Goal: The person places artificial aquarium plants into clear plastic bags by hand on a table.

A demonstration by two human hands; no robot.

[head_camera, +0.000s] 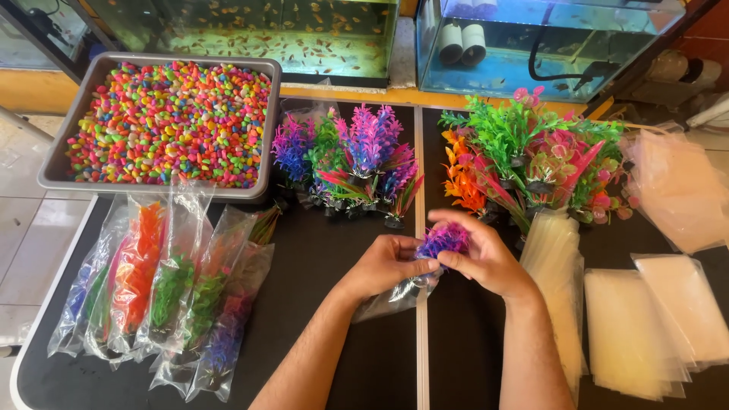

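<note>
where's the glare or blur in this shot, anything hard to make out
Head view: even daylight, mostly sharp. Glare whitens the empty clear bags at the right edge. The purple plastic plant between the left hand and right hand is slightly soft, and the fish tank glass is murky. Straight table lines bow near the edges.

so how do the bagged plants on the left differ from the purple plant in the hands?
The bagged plants lie flat in a row, each fully inside a clear sleeve, untouched. The purple plant is gripped by the left hand and right hand, only partly in its clear bag. Both are plastic aquarium plants.
</note>
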